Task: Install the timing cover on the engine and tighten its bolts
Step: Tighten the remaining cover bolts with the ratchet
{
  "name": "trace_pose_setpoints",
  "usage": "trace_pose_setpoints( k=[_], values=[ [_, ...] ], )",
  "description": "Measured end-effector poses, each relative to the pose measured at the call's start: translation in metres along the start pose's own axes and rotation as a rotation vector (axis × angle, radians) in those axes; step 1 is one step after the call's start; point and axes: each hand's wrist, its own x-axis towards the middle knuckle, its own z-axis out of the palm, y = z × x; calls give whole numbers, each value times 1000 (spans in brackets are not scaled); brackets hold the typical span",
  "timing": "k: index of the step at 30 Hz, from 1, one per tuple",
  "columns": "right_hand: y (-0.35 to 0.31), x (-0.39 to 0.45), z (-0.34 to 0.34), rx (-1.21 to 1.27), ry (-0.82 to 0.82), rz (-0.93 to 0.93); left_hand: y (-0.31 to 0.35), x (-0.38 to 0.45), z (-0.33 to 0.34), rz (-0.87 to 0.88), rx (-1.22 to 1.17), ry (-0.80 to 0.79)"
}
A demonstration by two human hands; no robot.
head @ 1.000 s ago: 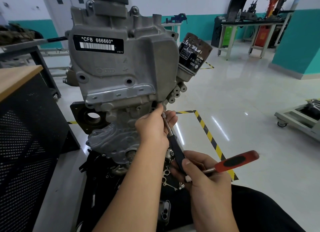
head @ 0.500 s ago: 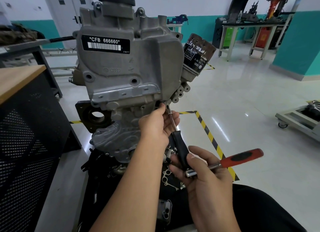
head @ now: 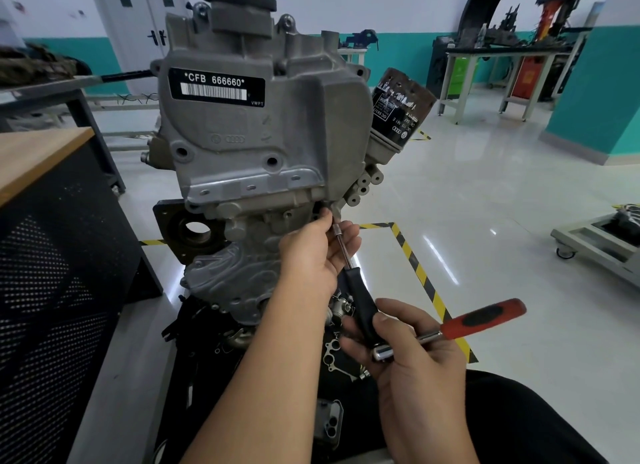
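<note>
The grey aluminium timing cover (head: 263,134), labelled CFB 666660, sits on the front of the engine. At its lower right corner, a socket on a long extension bar (head: 343,245) meets a bolt. My left hand (head: 311,256) pinches the thin metal shaft of that bar just below the cover. My right hand (head: 408,356) grips the black lower part of the extension and the head of a ratchet wrench (head: 481,320), whose red handle points right. The bolt itself is hidden behind my fingers.
A black oil filter (head: 398,107) juts out right of the cover. A wood-topped mesh cabinet (head: 52,238) stands close on the left. Yellow-black tape (head: 419,273) marks the glossy floor. A wheeled cart (head: 595,245) sits at right, with workbenches (head: 502,69) at the back.
The view has shifted, so the engine sits further right and lower in frame. Both hands keep their hold on the extension and ratchet, and the red handle has stayed pointing right.
</note>
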Motion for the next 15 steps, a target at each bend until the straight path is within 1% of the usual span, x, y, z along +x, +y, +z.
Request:
trace_pose_setpoints(
  k=[10,12,15],
  values=[
    [6,2,0,-176,-18,-108,1,1,-1,8,27,22],
    [7,2,-1,-283,-33,-165,1,0,-1,18,33,27],
    [7,2,-3,-529,-67,-307,1,-1,-2,50,58,40]
  ],
)
